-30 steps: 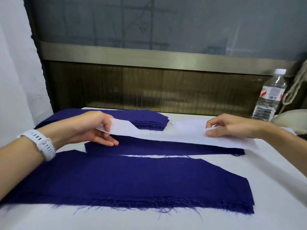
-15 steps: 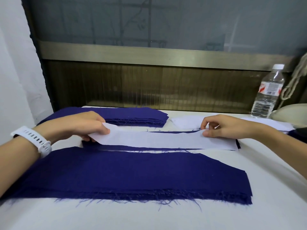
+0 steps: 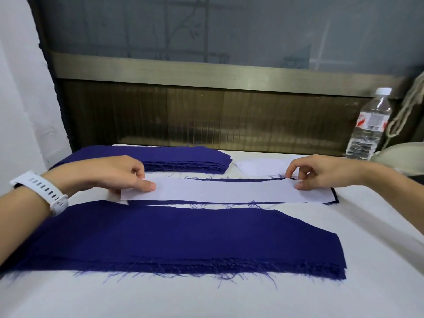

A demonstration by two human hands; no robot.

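Left hand: the left hand (image 3: 110, 175), in the left middle of the frame, is closed on the left end of the white strip (image 3: 229, 190). The thumb is laid flat on top, the index finger is curled at the far edge, and another finger is seen under the end.
Right hand: the right hand (image 3: 321, 172), in the right middle, holds the strip in a narrow pinch near its right end. The thumb tip is pressed on top and the index tip is set at the far edge.
White strip: it is stretched flat and level across the centre of the frame between the two hands. A short tail is left beyond the right thumb.
Navy strip: the navy strip (image 3: 183, 202) is almost wholly covered by the white strip. Only thin dark edges are seen along both long sides and at the right end.
Navy panel: the navy panel (image 3: 172, 237) is spread just below the strips, with its frayed edge toward the bottom of the frame.
Stack: the stack (image 3: 183, 157) of navy pieces is placed above the left hand.
White pile: the white pile (image 3: 259, 167) is seen just left of the right hand.
Bottle: the bottle (image 3: 369, 129) is stood upright at the upper right.
Watch: a white watch (image 3: 46, 193) is worn on the left wrist.
Table: everything is laid on the white table (image 3: 229, 299).
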